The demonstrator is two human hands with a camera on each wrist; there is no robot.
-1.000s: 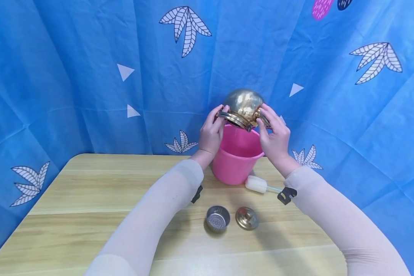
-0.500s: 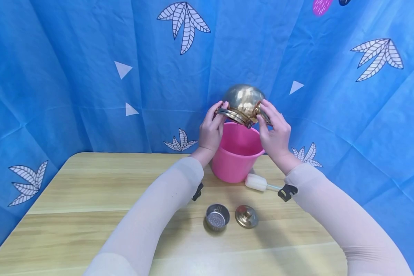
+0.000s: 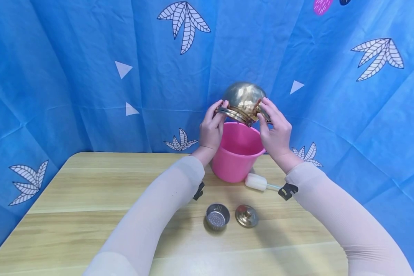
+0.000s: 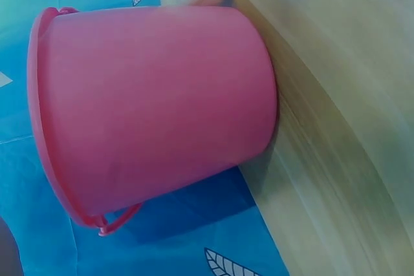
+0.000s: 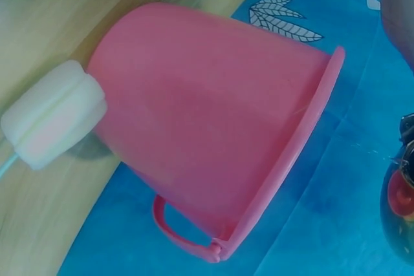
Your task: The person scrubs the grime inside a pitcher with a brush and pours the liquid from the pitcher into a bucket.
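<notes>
A shiny gold metal teapot is tipped over, its mouth facing down above the pink bucket. My left hand grips it at the left, fingers at the rim. On the other side my right hand pinches a curved gold part projecting from the body, thumb below and fingers above. At the right edge of the right wrist view only a slice of the teapot shows, with fine water droplets beside it. The bucket's side fills much of the left wrist view.
A white sponge brush lies beside the bucket's base. Nearer on the wooden table sit a perforated metal strainer cup and a round gold lid. A blue patterned curtain hangs behind the table.
The teapot has risen slightly in the head view, still tipped over the bucket in both hands. The whole head view shifted a little early on. The table items lie as before.
</notes>
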